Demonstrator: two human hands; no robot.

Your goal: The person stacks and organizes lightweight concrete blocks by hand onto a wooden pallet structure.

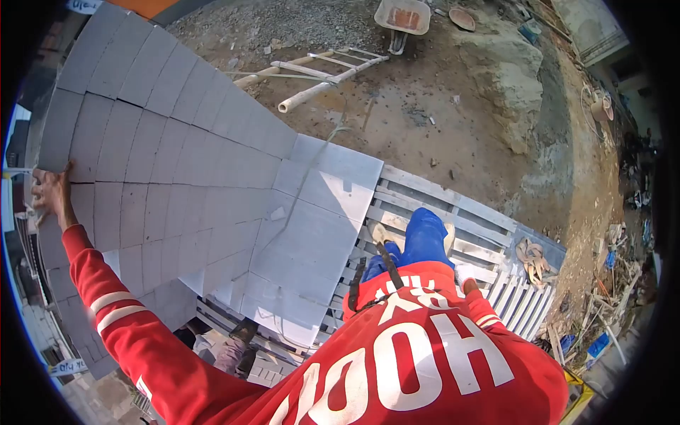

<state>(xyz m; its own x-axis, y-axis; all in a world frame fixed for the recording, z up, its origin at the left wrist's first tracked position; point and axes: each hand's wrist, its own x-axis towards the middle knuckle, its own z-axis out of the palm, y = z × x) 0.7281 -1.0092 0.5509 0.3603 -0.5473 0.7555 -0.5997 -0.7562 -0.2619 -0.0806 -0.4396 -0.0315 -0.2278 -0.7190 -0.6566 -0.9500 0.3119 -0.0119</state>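
Note:
My left hand [53,190], bare, reaches far out and rests against the outer edge of a tall stack of grey blocks [163,145]. Its fingers are apart, and they hook at the edge of the blocks without lifting any. Close to my right hip is my right hand [464,273], apparently in a whitish glove. Mostly my sleeve and body hide it, so its fingers do not show clearly. Beside the stack lies a layer of flat grey blocks [304,244] with a loose strap [306,173] across it.
I stand on slatted wooden pallets [489,244]. A tan strap bundle [533,261] lies at their right end. On the ground beyond are a bamboo ladder [312,92] and a wheelbarrow [402,17]. Below me at lower left, another person's shoe [244,333] shows. Debris [602,322] lines the right side.

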